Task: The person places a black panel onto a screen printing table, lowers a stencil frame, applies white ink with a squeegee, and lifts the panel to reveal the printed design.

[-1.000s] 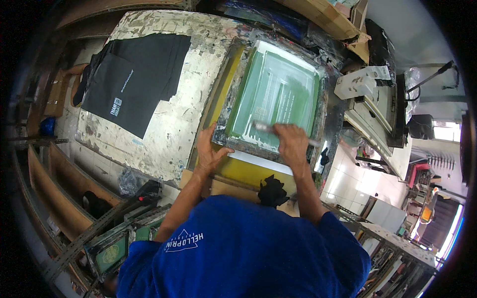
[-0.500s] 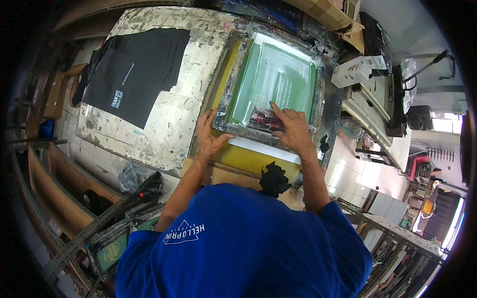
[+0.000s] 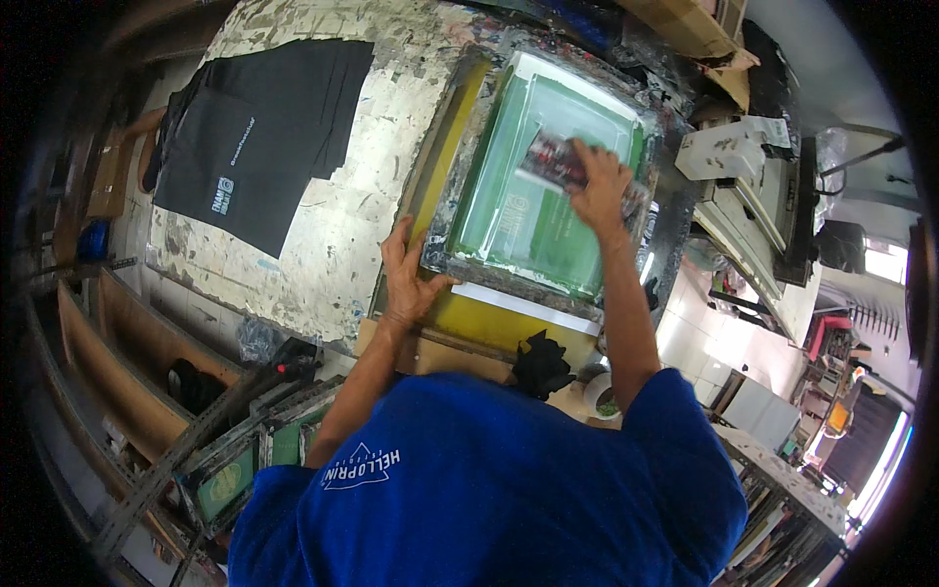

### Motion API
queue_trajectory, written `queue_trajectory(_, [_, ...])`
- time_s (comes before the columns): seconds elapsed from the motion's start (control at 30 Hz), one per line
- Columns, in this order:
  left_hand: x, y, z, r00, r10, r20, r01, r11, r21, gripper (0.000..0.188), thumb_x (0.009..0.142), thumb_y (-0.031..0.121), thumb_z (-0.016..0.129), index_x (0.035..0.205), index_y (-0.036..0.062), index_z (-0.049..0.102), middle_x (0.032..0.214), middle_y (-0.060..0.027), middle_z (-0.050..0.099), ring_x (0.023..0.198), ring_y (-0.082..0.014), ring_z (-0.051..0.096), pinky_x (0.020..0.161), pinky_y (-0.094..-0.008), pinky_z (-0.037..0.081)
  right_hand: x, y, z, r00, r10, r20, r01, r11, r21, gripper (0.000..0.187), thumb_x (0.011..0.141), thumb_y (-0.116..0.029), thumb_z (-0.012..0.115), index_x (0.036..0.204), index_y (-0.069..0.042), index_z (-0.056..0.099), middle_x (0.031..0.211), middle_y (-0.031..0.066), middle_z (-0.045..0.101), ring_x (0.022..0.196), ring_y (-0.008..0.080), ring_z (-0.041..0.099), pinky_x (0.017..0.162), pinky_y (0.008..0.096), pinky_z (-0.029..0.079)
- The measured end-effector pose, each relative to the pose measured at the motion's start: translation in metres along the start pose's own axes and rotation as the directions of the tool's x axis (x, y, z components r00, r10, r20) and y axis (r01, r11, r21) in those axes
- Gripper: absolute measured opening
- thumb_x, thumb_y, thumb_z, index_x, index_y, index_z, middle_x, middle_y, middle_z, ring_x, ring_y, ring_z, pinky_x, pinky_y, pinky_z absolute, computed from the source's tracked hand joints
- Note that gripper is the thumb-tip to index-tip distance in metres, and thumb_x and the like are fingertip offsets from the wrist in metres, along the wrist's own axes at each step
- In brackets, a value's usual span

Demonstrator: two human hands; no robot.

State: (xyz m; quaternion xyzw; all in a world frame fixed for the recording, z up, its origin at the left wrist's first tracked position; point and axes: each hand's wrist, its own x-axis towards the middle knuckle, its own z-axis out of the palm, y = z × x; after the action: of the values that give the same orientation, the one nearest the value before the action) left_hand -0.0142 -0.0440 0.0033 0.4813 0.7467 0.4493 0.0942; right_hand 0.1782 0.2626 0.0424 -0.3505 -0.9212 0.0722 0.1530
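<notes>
A screen printing frame point(image 3: 528, 279) with a green mesh point(image 3: 523, 210) lies on the bench, with white ink marks along its inner edges. My right hand point(image 3: 603, 191) is closed round an ink-stained squeegee point(image 3: 554, 164), dark red and black, which stands on the upper middle of the mesh and is blurred by motion. Pale lettering shows in the mesh below it. At the frame's near left corner rests my left hand point(image 3: 406, 274), fingers and thumb spread wide, the thumb touching the corner. Under the frame, a white sheet point(image 3: 528, 305) sticks out over a yellow board point(image 3: 479, 319).
Dark printed fabric pieces point(image 3: 264, 137) lie stacked on the paint-flaked bench point(image 3: 333, 220) to the left. A crumpled black cloth point(image 3: 541, 364) and a white cup point(image 3: 600, 396) sit near my body. Wooden shelving point(image 3: 127, 362) stands at lower left; a white plastic container point(image 3: 724, 149) is at right.
My right hand has moved the squeegee from the near end of the mesh up toward the far end. The left hand stays at the frame's corner.
</notes>
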Motion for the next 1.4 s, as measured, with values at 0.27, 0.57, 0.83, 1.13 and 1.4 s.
queue_trajectory(0.27, [-0.003, -0.004, 0.000, 1.000, -0.002, 0.006, 0.002, 0.999, -0.036, 0.094, 0.059, 0.035, 0.094, 0.138, 0.0009, 0.057, 0.151, -0.0233, 0.038, 0.135, -0.0409, 0.038, 0.109, -0.0490, 0.037, 0.131, 0.092, 0.032, 0.986, -0.108, -0.126, 0.096, 0.991, -0.091, 0.091, 0.064, -0.029, 0.080, 0.149, -0.023, 0.048, 0.131, 0.0110, 0.056, 0.122, 0.0324, 0.048, 0.102, 0.0538, 0.028])
queue_trajectory(0.57, [-0.001, 0.003, -0.003, 1.000, -0.006, 0.005, 0.006, 1.000, 0.017, 0.097, 0.061, 0.047, 0.091, 0.138, -0.0001, 0.056, 0.132, -0.0207, 0.051, 0.128, -0.0368, 0.042, 0.107, -0.0488, 0.032, 0.177, 0.077, 0.024, 0.996, 0.084, -0.037, -0.092, 0.926, -0.366, 0.095, 0.079, -0.032, 0.072, 0.160, -0.022, 0.024, 0.154, 0.0161, 0.038, 0.142, 0.0431, 0.031, 0.111, 0.0660, 0.022])
queue_trajectory(0.83, [-0.005, 0.016, -0.006, 0.992, -0.007, -0.125, 0.006, 1.000, -0.007, 0.095, 0.065, 0.047, 0.090, 0.138, -0.0030, 0.055, 0.120, -0.0203, 0.054, 0.115, -0.0345, 0.045, 0.103, -0.0471, 0.031, 0.023, -0.046, -0.129, 0.992, -0.125, -0.004, 0.123, 0.962, 0.245, 0.088, 0.084, -0.027, 0.073, 0.159, -0.012, 0.029, 0.152, 0.0233, 0.040, 0.141, 0.0428, 0.037, 0.115, 0.0501, 0.032])
queue_trajectory(1.13, [0.111, 0.149, -0.042, 0.959, -0.075, -0.273, -0.149, 0.686, -0.712, 0.081, 0.079, 0.034, 0.086, 0.139, -0.0041, 0.047, 0.114, -0.0197, 0.057, 0.107, -0.0325, 0.055, 0.098, -0.0435, 0.042, -0.087, -0.108, -0.218, 0.990, -0.029, -0.136, -0.019, 0.941, -0.339, 0.080, 0.082, -0.017, 0.075, 0.154, -0.017, 0.039, 0.142, 0.0120, 0.052, 0.138, 0.0342, 0.042, 0.114, 0.0568, 0.025])
queue_trajectory(1.4, [0.006, 0.073, 0.014, 0.935, -0.344, 0.090, 0.302, 0.901, 0.311, 0.070, 0.074, 0.045, 0.086, 0.116, -0.0020, 0.058, 0.113, -0.0192, 0.057, 0.108, -0.0402, 0.057, 0.092, -0.0496, 0.046, -0.038, -0.090, -0.249, 0.944, -0.161, -0.288, 0.078, 0.957, -0.281, 0.071, 0.084, -0.012, 0.071, 0.149, -0.015, 0.044, 0.134, 0.0118, 0.057, 0.130, 0.0289, 0.049, 0.110, 0.0513, 0.028])
